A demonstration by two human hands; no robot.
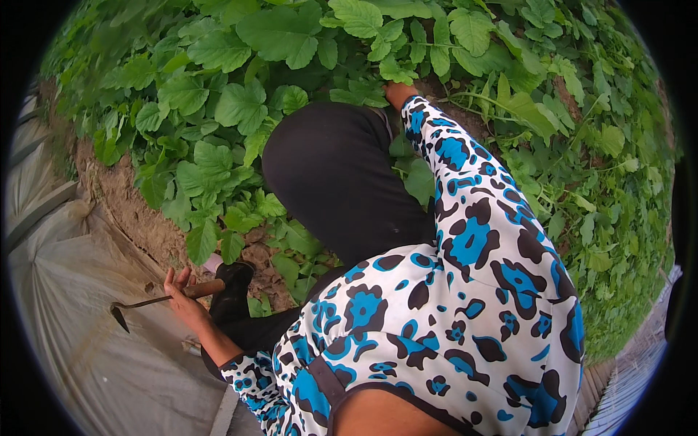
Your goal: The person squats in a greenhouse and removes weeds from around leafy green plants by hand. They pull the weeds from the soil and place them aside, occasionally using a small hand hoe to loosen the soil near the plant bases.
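My left hand (185, 302) is at the lower left, palm partly turned up, and holds a small hand hoe by its wooden handle (204, 289). The hoe's thin metal neck and curved pointed blade (121, 318) stick out to the left, over plastic sheeting. My right arm reaches forward past my bent knee. Of my right hand (399, 91) only the wrist and the back near it show; the fingers are hidden under broad green leaves (397, 70), so I cannot see whether they hold anything. Leafy, radish-like plants (245, 103) crowd around my knee.
Crinkled translucent plastic sheeting (71, 283) over slats (46, 210) lies along the left side, beside a strip of bare soil (128, 201). My dark shoe (234, 280) rests near the plants' edge. Dense foliage (611, 218) spreads on the right, with pale slatted material (616, 387) at lower right.
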